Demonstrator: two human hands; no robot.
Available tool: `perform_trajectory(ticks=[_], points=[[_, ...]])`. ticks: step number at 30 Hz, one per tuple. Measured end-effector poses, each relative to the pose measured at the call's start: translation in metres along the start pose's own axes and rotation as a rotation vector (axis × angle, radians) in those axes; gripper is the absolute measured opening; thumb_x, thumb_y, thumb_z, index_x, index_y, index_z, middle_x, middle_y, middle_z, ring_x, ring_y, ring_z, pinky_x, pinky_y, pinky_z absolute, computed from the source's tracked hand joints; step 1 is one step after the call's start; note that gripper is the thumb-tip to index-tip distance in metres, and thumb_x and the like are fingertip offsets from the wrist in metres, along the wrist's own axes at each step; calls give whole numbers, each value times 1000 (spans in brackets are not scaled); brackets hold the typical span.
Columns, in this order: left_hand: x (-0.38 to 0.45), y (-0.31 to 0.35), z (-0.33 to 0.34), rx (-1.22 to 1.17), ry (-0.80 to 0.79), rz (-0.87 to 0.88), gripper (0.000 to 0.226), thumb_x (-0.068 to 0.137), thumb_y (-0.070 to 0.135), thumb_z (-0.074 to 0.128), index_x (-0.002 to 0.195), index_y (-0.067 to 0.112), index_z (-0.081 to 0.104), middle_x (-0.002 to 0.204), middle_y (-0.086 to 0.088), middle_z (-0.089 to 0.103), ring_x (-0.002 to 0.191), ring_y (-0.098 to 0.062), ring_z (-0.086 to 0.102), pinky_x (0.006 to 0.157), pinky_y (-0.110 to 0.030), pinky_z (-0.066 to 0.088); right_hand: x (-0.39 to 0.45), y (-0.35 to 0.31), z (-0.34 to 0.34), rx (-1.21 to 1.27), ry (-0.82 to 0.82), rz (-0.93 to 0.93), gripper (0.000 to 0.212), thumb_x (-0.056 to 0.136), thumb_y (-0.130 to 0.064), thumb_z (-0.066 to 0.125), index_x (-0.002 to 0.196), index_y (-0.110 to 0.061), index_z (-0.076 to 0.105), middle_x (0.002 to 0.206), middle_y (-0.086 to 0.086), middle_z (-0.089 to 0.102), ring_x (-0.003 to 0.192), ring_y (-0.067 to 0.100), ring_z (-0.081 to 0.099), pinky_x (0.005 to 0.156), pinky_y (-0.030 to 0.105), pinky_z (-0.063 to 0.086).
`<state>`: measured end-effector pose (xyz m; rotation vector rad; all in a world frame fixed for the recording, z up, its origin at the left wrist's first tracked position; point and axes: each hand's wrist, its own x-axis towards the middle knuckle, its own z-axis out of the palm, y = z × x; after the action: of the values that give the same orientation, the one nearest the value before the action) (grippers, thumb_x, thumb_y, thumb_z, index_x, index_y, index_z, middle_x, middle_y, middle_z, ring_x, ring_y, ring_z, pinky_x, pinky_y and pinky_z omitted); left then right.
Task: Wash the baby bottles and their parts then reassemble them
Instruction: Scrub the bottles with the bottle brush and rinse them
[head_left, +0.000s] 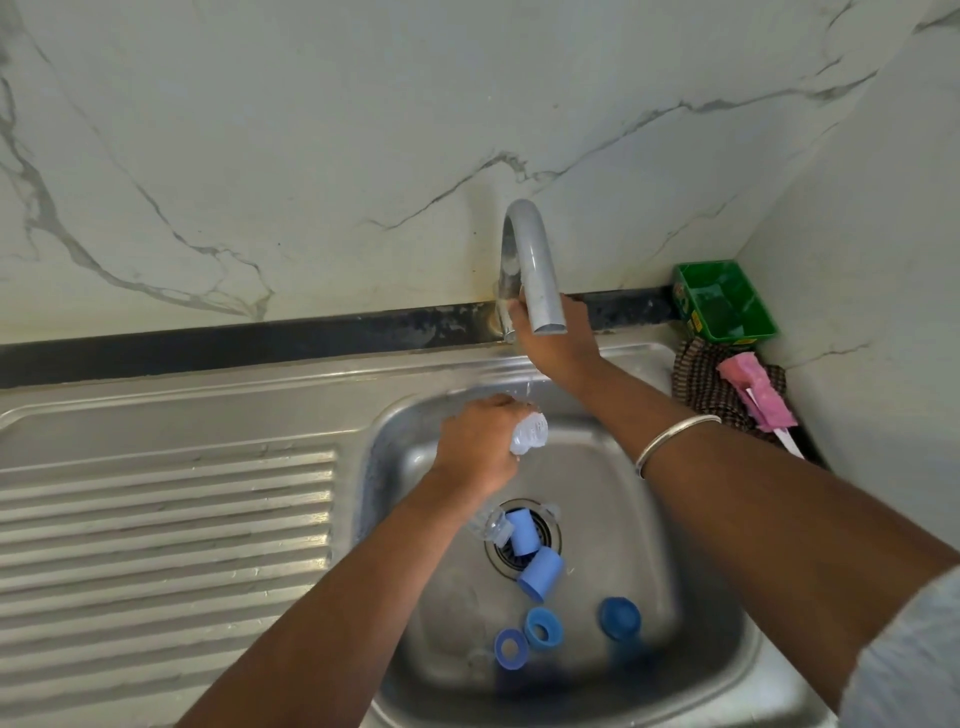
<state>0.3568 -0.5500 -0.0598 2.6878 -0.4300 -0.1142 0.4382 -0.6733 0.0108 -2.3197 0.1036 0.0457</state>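
Observation:
My left hand (480, 441) grips a clear baby bottle (530, 434) and holds it over the steel sink (691, 587), just under a thin stream of water from the grey tap (535, 270). My right hand (558, 340) reaches behind the spout and holds the tap's base, its fingertips hidden by the spout. On the sink floor lie two light blue caps (540, 571), two blue rings (543, 627), a darker blue piece (620, 617) and another clear bottle (491, 527) beside the drain (545, 535), partly hidden by my left forearm.
A ribbed steel draining board (161, 535) lies left of the sink. In the right corner stand a green tray (724, 301), a dark checked cloth (701, 384) and a pink bottle brush (758, 389). Marble walls close the back and right.

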Motion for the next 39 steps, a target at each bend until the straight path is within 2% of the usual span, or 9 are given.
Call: perform_trajectory(ticks=[3, 6, 11, 14, 22, 26, 29, 34, 39], points=[[-3, 5, -4, 184, 11, -35, 52, 80, 30, 72, 127, 37, 49, 118, 9, 66, 111, -19, 60, 87, -40, 31, -13, 14, 2, 305, 9, 134, 20, 98, -25, 58, 80, -23, 66, 79, 0, 68, 85, 29, 69, 75, 41, 58], [-6, 6, -2, 127, -73, -149, 52, 79, 42, 71, 125, 37, 48, 111, 8, 68, 107, -19, 63, 89, -40, 33, -55, 43, 10, 523, 22, 256, 15, 99, -37, 58, 86, -37, 64, 89, -5, 70, 85, 20, 70, 69, 30, 53], [-25, 9, 8, -404, -110, -360, 42, 75, 49, 78, 112, 35, 66, 102, 10, 71, 94, -15, 65, 80, -33, 51, -142, 96, 35, 596, -149, 379, 6, 98, -33, 60, 101, -37, 64, 100, 5, 70, 76, 13, 63, 59, 21, 48], [-45, 15, 17, -691, -92, -481, 29, 74, 40, 77, 100, 29, 72, 93, 8, 73, 88, -15, 68, 77, -33, 53, -171, 106, 43, 579, -281, 473, 25, 97, -43, 59, 122, -39, 58, 111, 3, 69, 79, 12, 64, 57, 21, 48], [-86, 41, 26, -985, -192, -688, 36, 80, 45, 71, 85, 9, 73, 70, -6, 72, 61, -20, 68, 54, -27, 48, -202, 94, 33, 571, -267, 501, 39, 99, -51, 52, 134, -36, 50, 119, -1, 63, 101, 19, 67, 70, 33, 59], [-96, 54, 38, -998, -233, -711, 42, 101, 42, 48, 100, 8, 72, 94, -15, 74, 82, -28, 73, 64, -35, 61, -208, 98, 29, 632, -230, 614, 31, 97, -37, 61, 123, -20, 58, 106, 10, 68, 80, 29, 72, 52, 30, 53], [-101, 64, 38, -884, -305, -679, 42, 102, 42, 45, 93, 8, 68, 89, -11, 73, 78, -26, 73, 63, -34, 61, -210, 101, 18, 584, -206, 687, 28, 94, -34, 64, 107, -10, 65, 85, 15, 68, 55, 27, 64, 44, 25, 46], [-115, 65, 35, -778, -358, -656, 16, 95, 26, 54, 85, 18, 64, 85, -3, 71, 59, -17, 65, 54, -24, 46, -213, 103, -11, 331, -248, 756, 38, 90, -40, 64, 97, -3, 67, 73, 16, 66, 45, 26, 62, 40, 22, 44], [-122, 69, 39, -879, -353, -746, 11, 94, 23, 55, 94, 15, 63, 81, 0, 67, 56, -18, 61, 52, -22, 39, -216, 99, -36, -49, -288, 610, 46, 85, -45, 62, 115, -11, 59, 102, 9, 62, 70, 24, 68, 60, 28, 53]])
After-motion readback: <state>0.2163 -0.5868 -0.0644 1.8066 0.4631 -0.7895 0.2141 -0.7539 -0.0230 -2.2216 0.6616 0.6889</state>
